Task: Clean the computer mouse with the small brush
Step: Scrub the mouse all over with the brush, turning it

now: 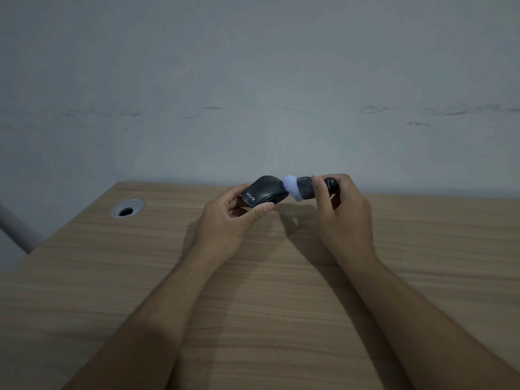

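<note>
The left hand (230,218) is clamped on the computer mouse (266,191), thumb along its near side and fingers behind, holding it up in the air above the far edge of the surface (253,319). The right hand (342,204) is closed around the dark handle of the small brush (302,188), whose pale bristle head touches the right end of the mouse.

The likeliest trouble is the mouse slipping. It is pinched only at its left end, so a firm push from the bristles on the opposite end could lever it out of the fingers and drop it onto the surface, or past the far edge toward the wall (253,80). The brush handle looks short and rounded, so a loose hold could let it twist and the strokes would skate off the curved shell. Dust loosened here would probably fall onto the surface below.

Little else is about: a round cable grommet (128,209) sits near the far left corner, well apart from the hands. Nothing stands between brush and mouse.
</note>
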A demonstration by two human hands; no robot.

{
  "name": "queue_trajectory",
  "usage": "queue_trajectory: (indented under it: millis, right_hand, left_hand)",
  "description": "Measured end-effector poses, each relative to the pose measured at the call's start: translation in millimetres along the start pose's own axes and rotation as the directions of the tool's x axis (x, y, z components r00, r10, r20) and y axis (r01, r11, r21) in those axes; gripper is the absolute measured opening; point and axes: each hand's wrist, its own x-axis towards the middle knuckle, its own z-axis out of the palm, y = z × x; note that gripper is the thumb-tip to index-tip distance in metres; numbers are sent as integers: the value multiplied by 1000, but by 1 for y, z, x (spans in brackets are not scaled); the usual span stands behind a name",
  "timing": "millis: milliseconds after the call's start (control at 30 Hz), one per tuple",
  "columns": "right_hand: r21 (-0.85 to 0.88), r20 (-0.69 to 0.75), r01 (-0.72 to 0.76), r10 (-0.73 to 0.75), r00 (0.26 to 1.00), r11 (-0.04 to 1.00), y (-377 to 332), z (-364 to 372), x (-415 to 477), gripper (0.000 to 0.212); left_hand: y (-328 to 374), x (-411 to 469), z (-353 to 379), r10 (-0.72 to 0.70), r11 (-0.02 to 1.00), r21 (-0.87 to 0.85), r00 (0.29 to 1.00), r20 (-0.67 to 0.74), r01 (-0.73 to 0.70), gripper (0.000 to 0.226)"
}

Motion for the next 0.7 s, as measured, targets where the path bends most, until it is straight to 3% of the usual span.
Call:
queue_trajectory:
  millis: [133, 367, 567, 700]
  right_hand:
    - [19, 72, 104, -105, 992, 994, -7, 3, -5, 16]
    - [-40, -12, -11, 10, 1000, 999, 8, 0, 6, 23]
    - [10, 135, 159, -159, 978, 987, -6, 6, -7, 19]
    - [-24, 22, 67, -67, 998, 997, 3, 6, -1, 18]
  left_hand:
    - [-6, 2, -2, 34, 996, 85, 999, 28, -36, 62]
    - [-4, 1, -2, 53, 980, 188, 996, 71, -66, 70]
    - [-4, 2, -2, 63, 978, 196, 998, 31, -68, 69]
    - [-5, 2, -3, 51, 988, 145, 998, 21, -54, 66]
